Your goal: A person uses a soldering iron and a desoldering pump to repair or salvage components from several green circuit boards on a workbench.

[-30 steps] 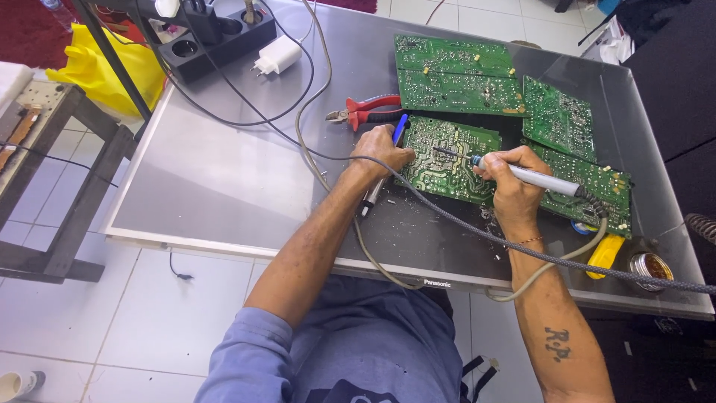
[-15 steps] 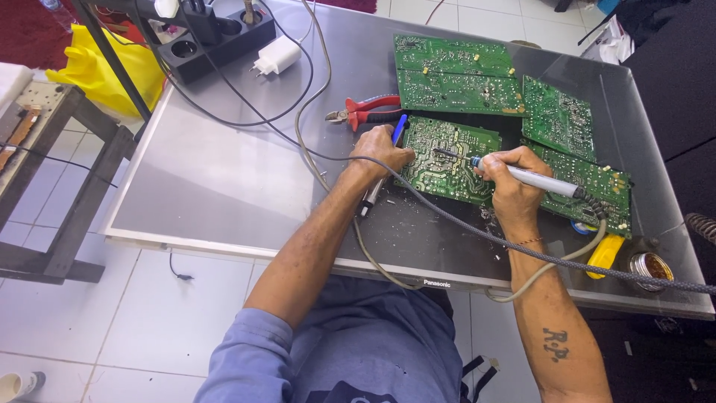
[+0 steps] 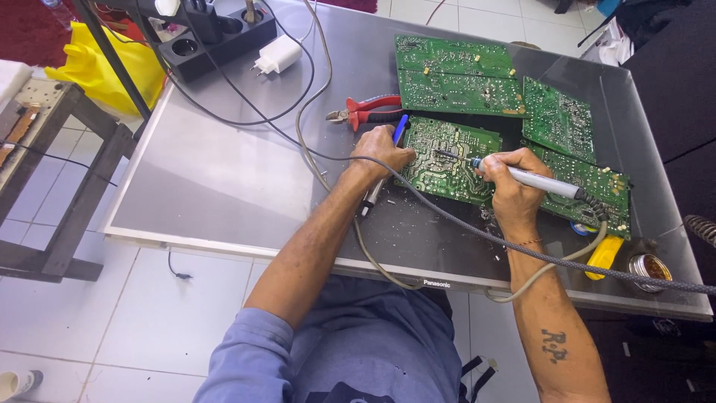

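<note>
Right hand [image 3: 514, 186]: fingers wrapped tight round a grey soldering iron [image 3: 538, 181], pen-style; tip down on the near green circuit board [image 3: 447, 158], solder side up.
Left hand [image 3: 382, 149]: closed on a blue-ended pen-like tool [image 3: 379, 179] — looks like a desoldering pump, can't be sure; knuckles rest on the board's left edge, pinning it.
Board location: lying flat on the grey panel worktop [image 3: 224, 172], centre-right, just in front of the person.
Doing it well: keep the iron tip on one pad only, wrist braced on the panel, left hand steadying the board so it won't slide; tool nozzle kept close to the joint.
Around: three more green boards [image 3: 455, 75] behind & to the right; red-handled pliers [image 3: 365, 112] just beyond the left hand; yellow-handled tool [image 3: 603, 257] and small round tin [image 3: 647, 267] at right; black power strip [image 3: 216, 37] w/ white charger [image 3: 277, 54] far left.
In the way: braided cable [image 3: 447, 220] crosses under both wrists — could drag the iron; solder crumbs litter the panel near the board.
</note>
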